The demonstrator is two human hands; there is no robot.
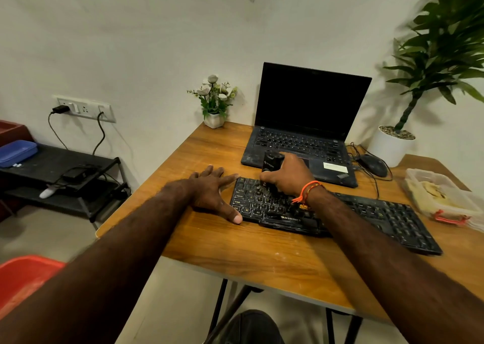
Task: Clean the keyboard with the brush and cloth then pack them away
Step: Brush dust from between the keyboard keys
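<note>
The black keyboard lies at a slant on the wooden table, in front of an open laptop whose screen is dark. The right hand is curled round a black brush, holding it upright by its handle with the bristles down on the keys near the keyboard's left end (the bristles are partly hidden by the fingers). An orange thread is tied round that wrist. The left hand lies flat on the table with its fingers spread and straight, holding nothing; its thumb and forefinger touch the left edge of the keyboard. To the right of the keyboard stands a clear plastic box with a pale cloth inside. A black mouse rests beside the laptop, a small white pot of flowers stands at the table's far corner, and a tall green plant rises from a white pot on the right.
</note>
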